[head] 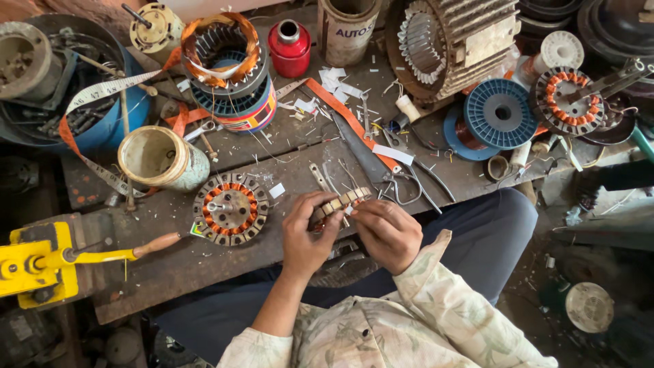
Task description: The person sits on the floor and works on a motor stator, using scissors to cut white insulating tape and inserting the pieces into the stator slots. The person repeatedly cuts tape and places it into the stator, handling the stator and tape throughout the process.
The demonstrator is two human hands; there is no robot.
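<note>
I see my left hand (305, 235) and right hand (387, 232) both closed around a small motor winding core (340, 202), held just above the tabletop (170, 266) edge, copper stator (230, 208) near on left, scissors (402, 187) beside.

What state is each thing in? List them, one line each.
Left hand: gripping the stator.
Right hand: gripping the stator.
Stator: held above the bench, partly hidden.
Wound stator: flat on the bench, copper coils in place.
Red can: upright, uncapped.
Tin: tipped over, mouth open.
Blue spool: lying flat.
</note>
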